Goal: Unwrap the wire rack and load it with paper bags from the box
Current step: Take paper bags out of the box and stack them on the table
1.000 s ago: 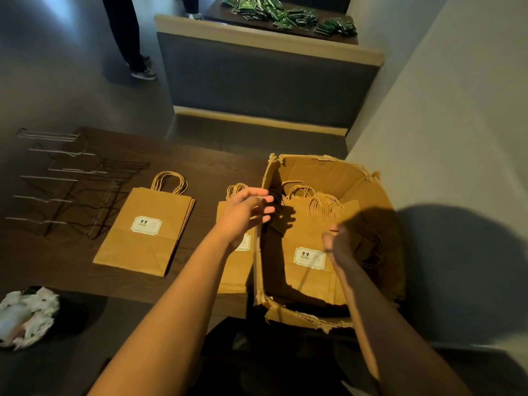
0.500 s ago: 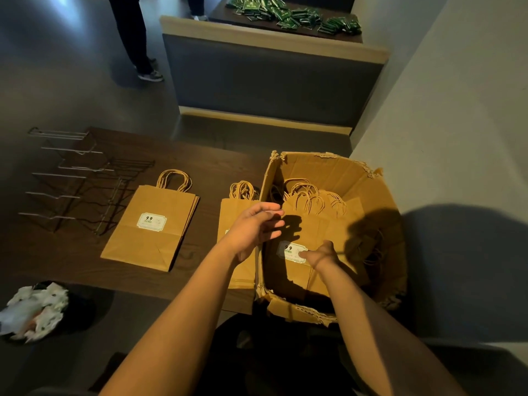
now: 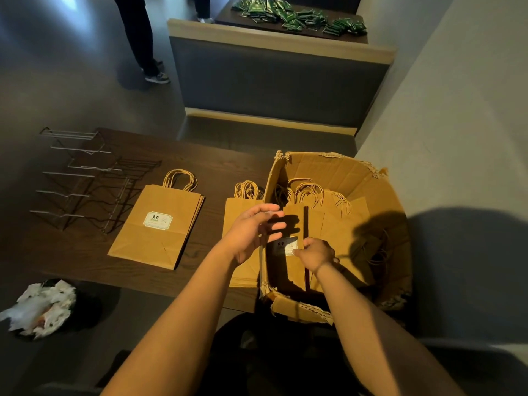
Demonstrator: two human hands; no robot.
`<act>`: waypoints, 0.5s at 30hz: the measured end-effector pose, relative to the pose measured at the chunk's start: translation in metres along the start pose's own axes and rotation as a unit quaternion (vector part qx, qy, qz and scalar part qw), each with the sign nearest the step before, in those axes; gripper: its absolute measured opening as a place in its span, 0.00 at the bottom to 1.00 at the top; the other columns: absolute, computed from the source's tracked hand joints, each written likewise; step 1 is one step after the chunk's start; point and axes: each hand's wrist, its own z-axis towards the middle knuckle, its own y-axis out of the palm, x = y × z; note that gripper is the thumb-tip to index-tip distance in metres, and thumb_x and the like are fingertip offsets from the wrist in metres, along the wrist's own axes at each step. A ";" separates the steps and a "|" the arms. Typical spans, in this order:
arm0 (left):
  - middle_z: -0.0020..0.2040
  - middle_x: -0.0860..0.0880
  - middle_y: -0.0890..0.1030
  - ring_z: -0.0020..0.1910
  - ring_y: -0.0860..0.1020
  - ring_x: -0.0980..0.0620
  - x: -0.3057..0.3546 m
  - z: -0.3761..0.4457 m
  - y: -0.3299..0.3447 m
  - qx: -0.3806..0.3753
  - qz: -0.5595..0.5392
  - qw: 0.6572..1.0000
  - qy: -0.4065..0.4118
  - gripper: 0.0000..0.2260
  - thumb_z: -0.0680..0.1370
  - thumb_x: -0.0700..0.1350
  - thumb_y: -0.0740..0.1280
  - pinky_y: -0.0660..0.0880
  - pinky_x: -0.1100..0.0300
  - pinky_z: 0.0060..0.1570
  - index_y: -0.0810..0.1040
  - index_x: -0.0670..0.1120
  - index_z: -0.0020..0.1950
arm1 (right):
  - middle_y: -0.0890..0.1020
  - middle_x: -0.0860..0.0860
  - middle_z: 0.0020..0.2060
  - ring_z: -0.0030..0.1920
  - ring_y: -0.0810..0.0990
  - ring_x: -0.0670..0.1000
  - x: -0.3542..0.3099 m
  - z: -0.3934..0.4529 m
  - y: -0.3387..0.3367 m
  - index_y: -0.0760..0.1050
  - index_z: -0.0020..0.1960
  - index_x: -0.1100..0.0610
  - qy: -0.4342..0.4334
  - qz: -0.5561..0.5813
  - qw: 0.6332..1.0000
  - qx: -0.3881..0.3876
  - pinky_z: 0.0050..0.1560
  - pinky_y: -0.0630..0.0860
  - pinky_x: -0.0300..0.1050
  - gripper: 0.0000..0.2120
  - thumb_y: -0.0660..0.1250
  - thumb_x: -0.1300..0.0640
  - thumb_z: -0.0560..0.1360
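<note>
With the right hand [image 3: 314,254] pinching a labelled paper bag [image 3: 294,224] inside the cardboard box [image 3: 328,170] and the left hand [image 3: 251,230] spread wide and empty, lifting straight up should spare the twisted handles [image 3: 311,190].

both bare forearms reach forward from the bottom of the frame.
left hand [image 3: 251,232] at centre, fingers straight and spread; right hand [image 3: 314,254] just right of it, lower, fingers curled.

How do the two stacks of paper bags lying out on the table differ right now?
The left stack lies in full view, its label showing; the stack beside the box is partly hidden behind the left hand and the cardboard box wall. The left stack sits apart near the wire rack. Both are brown, flat, handles pointing away.
</note>
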 end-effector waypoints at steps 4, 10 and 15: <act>0.64 0.40 0.82 0.57 0.82 0.45 0.002 0.001 -0.001 0.008 0.002 1.000 0.007 0.11 0.84 0.41 0.64 0.78 0.47 0.61 0.78 0.42 0.66 | 0.81 0.57 0.46 0.48 0.79 0.60 -0.002 0.003 -0.019 0.74 0.49 0.59 -0.062 0.163 0.984 0.019 0.49 0.76 0.54 0.07 0.70 0.57 0.79; 0.61 0.41 0.81 0.60 0.81 0.47 0.005 0.002 0.008 0.076 0.024 0.995 0.055 0.08 0.82 0.45 0.69 0.80 0.54 0.53 0.80 0.46 0.60 | 0.84 0.53 0.54 0.50 0.86 0.53 -0.011 -0.018 -0.111 0.72 0.68 0.57 -0.151 0.334 0.930 0.016 0.44 0.84 0.46 0.14 0.65 0.58 0.83; 0.61 0.47 0.84 0.58 0.83 0.49 0.011 -0.007 0.029 0.002 0.033 0.999 0.028 0.20 0.79 0.55 0.68 0.81 0.57 0.49 0.77 0.46 0.68 | 0.85 0.51 0.57 0.58 0.84 0.51 -0.055 -0.047 -0.135 0.74 0.67 0.55 -0.200 0.397 0.894 -0.053 0.54 0.82 0.43 0.14 0.64 0.62 0.82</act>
